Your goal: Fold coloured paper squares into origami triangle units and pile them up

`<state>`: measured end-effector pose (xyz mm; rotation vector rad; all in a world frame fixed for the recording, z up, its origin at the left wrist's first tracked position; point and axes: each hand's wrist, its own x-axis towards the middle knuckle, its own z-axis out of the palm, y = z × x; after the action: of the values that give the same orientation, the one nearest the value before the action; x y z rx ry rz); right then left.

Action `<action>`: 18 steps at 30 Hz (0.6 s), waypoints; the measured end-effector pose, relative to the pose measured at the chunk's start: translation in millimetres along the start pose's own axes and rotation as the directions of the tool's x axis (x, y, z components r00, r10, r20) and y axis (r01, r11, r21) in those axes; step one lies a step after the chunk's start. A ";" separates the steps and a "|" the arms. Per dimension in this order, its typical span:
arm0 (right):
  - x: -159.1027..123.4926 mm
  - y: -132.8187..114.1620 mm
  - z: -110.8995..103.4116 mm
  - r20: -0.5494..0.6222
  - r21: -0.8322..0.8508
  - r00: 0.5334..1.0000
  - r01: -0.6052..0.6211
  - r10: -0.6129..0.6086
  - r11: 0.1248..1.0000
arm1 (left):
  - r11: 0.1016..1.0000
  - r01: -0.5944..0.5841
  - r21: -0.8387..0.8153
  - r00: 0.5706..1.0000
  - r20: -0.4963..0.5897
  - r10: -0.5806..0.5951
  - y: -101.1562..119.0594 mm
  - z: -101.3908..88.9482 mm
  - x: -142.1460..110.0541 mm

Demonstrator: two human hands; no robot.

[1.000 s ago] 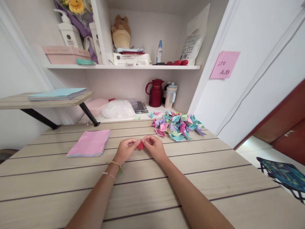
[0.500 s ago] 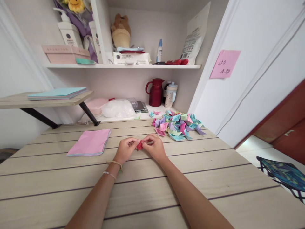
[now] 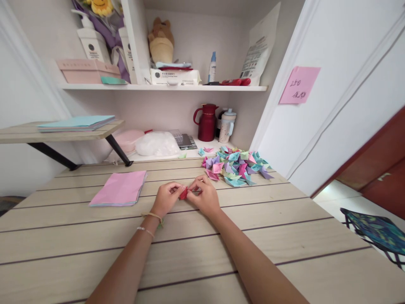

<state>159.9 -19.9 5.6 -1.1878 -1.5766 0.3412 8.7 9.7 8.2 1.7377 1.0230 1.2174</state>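
Note:
A small folded piece of red paper (image 3: 183, 194) is between my hands, low over the middle of the wooden table (image 3: 196, 236). My left hand (image 3: 167, 197) pinches its left side between thumb and fingers. My right hand (image 3: 204, 195) has thumb and forefinger closed at its right edge. My fingers hide part of the paper. Just beyond my right hand lies a heap of folded paper boats (image 3: 236, 166) in blue, pink, purple and green. Left of my left hand rests a stack of square pink paper (image 3: 119, 189).
Blue paper sheets (image 3: 76, 123) lie on a raised wooden stand (image 3: 110, 130) at the left. Behind the table are a plastic bag (image 3: 157, 144), a red jug (image 3: 207, 122) and a cup (image 3: 226, 126), beneath a white shelf (image 3: 133, 87). A patterned stool (image 3: 376, 230) stands at the right.
The red paper has shifted slightly left and shows a smaller, differently angled shape. My right hand's fingers have opened a little around its edge. My left hand has barely moved.

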 end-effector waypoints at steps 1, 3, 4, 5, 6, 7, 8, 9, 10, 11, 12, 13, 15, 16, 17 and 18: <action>0.5 2.0 0.5 0.012 0.038 1.000 -0.004 0.004 0.999 | 1.000 0.009 -0.007 1.000 -0.009 -0.009 0.2 -0.1 0.2; 1.6 6.0 1.5 0.062 0.120 0.998 -0.023 0.015 0.993 | 0.999 0.032 -0.040 0.999 -0.032 -0.033 0.6 -0.5 0.8; 2.1 7.5 2.0 0.098 0.157 0.995 -0.037 0.022 0.987 | 0.997 0.044 -0.065 0.998 -0.046 -0.047 0.8 -0.7 1.3; 2.4 8.7 2.3 0.134 0.189 0.991 -0.054 0.029 0.980 | 0.994 0.054 -0.093 0.997 -0.058 -0.059 0.9 -0.9 1.9; 2.7 9.4 2.5 0.164 0.218 0.986 -0.070 0.035 0.974 | 0.991 0.062 -0.122 0.995 -0.066 -0.070 0.8 -1.2 2.4; 3.0 9.7 2.5 0.185 0.243 0.982 -0.084 0.039 0.967 | 0.986 0.069 -0.150 0.994 -0.071 -0.081 0.7 -1.5 2.8; 3.3 9.9 2.4 0.197 0.265 0.980 -0.094 0.042 0.960 | 0.981 0.077 -0.178 0.993 -0.072 -0.091 0.5 -1.8 3.2; 3.7 10.1 2.1 0.201 0.284 0.978 -0.103 0.046 0.953 | 0.975 0.086 -0.204 0.992 -0.070 -0.102 0.3 -2.2 3.5; 4.3 10.4 1.7 0.197 0.300 0.979 -0.111 0.052 0.948 | 0.968 0.097 -0.230 0.991 -0.065 -0.114 0.2 -2.7 3.7; 5.1 11.2 1.3 0.183 0.310 0.981 -0.119 0.064 0.943 | 0.961 0.109 -0.254 0.990 -0.059 -0.128 0.3 -3.2 3.8; 6.0 12.3 0.9 0.160 0.315 0.984 -0.128 0.080 0.940 | 0.953 0.122 -0.277 0.989 -0.052 -0.141 0.7 -3.7 3.8; 7.0 13.9 0.5 0.132 0.319 0.986 -0.137 0.099 0.938 | 0.945 0.136 -0.296 0.987 -0.042 -0.155 1.3 -4.2 3.9; 8.8 17.4 0.1 0.070 0.335 0.988 -0.155 0.140 0.929 | 0.930 0.165 -0.328 0.984 -0.012 -0.179 2.7 -4.8 4.0; 9.5 19.0 0.0 0.048 0.346 0.987 -0.163 0.156 0.924 | 0.923 0.179 -0.340 0.982 0.007 -0.187 3.2 -4.8 4.2; 10.0 20.1 0.0 0.036 0.353 0.985 -0.169 0.167 0.920 | 0.917 0.190 -0.350 0.981 0.028 -0.192 3.4 -4.5 4.4; 10.1 20.6 0.1 0.033 0.355 0.984 -0.174 0.174 0.918 | 0.912 0.201 -0.357 0.979 0.049 -0.196 3.2 -3.9 4.7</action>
<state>171.1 -2.1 -3.6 -1.0416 -1.3395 0.7144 6.6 13.3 13.7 1.3213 0.8793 1.1773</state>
